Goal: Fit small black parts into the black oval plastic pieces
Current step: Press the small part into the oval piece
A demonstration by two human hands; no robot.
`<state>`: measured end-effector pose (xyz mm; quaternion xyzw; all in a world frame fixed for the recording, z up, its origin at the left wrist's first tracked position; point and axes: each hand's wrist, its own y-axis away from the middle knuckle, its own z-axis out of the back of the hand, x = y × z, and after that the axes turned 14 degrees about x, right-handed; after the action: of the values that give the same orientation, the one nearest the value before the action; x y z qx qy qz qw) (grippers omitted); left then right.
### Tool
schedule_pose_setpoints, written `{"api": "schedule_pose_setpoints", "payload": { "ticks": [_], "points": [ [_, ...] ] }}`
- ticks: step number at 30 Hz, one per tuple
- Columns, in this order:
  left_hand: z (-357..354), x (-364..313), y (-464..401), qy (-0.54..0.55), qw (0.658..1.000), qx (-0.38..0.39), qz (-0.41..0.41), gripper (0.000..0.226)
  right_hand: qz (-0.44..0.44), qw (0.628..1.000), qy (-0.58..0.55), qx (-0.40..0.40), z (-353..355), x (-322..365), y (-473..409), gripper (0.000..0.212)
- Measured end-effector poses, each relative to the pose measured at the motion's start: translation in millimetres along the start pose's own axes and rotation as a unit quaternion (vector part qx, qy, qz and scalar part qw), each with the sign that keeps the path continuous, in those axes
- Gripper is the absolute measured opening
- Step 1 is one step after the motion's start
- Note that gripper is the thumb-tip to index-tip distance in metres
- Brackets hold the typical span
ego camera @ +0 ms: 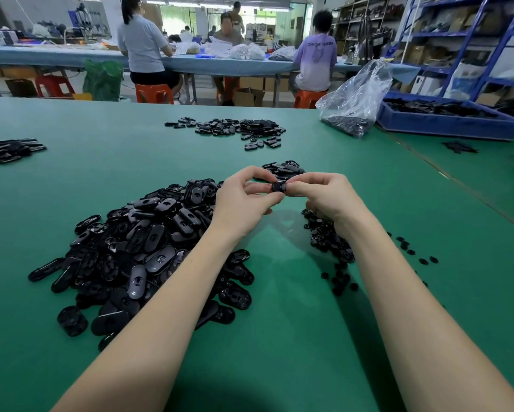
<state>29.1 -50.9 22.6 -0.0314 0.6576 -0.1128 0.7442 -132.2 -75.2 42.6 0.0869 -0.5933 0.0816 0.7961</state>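
A black oval plastic piece [278, 186] is held above the green table [279, 337] between both hands. My left hand [243, 200] grips its left side with thumb and curled fingers. My right hand [324, 194] pinches its right end; whether a small part is under those fingertips is hidden. A big heap of black oval pieces [142, 248] lies under my left forearm. Small black parts [330, 242] are scattered beneath my right wrist. A small pile of oval pieces [284, 169] sits just behind my hands.
More oval pieces lie in a far pile [235, 129] and a pile at the left edge [9, 150]. A clear plastic bag [353, 99] and a blue bin [448, 117] stand at the back right. Seated people work at a far table [71, 56].
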Motion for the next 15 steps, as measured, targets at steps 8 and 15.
{"api": "schedule_pose_setpoints", "payload": {
  "ticks": [8, 15],
  "points": [
    [-0.8, -0.3, -0.2, -0.010, 1.000, 0.005, -0.009, 0.025, 0.010, 1.000, 0.008, 0.007, 2.0, 1.2, 1.5, 0.008],
    [0.3, -2.1, 0.8, 0.042, 0.998, 0.033, -0.023, 0.024, -0.014, 0.999, -0.029, 0.020, 8.3, -2.1, -0.9, 0.015]
  ]
}}
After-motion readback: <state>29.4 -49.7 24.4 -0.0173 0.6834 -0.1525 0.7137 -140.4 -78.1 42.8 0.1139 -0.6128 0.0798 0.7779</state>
